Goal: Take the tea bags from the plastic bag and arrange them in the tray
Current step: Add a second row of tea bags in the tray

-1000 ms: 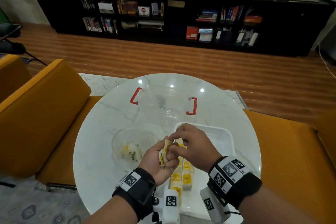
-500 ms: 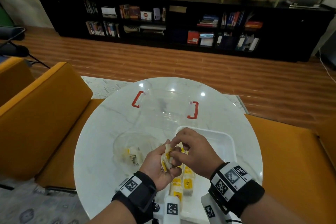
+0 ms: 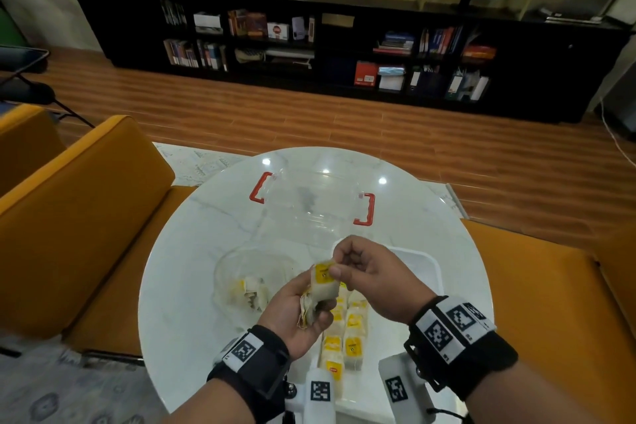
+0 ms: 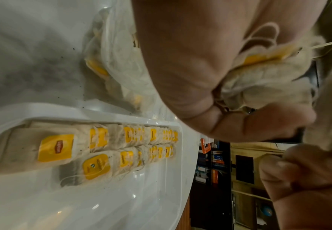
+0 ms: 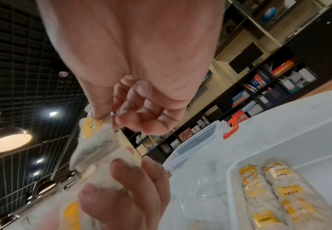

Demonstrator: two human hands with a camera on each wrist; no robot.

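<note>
Right hand [image 3: 373, 280] pinches the yellow tag of a tea bag [image 3: 323, 284] at frame centre while the left hand [image 3: 299, 315] grips a clump of bags below; two rows fill the white tray [image 3: 426, 260], plastic bag [image 3: 241, 272] at left.

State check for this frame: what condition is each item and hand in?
left hand: grips a bunch of tea bags
right hand: pinches the top tea bag
white tray: two rows of tea bags laid
plastic bag: on table, some bags inside
clear container: no lid on
</note>
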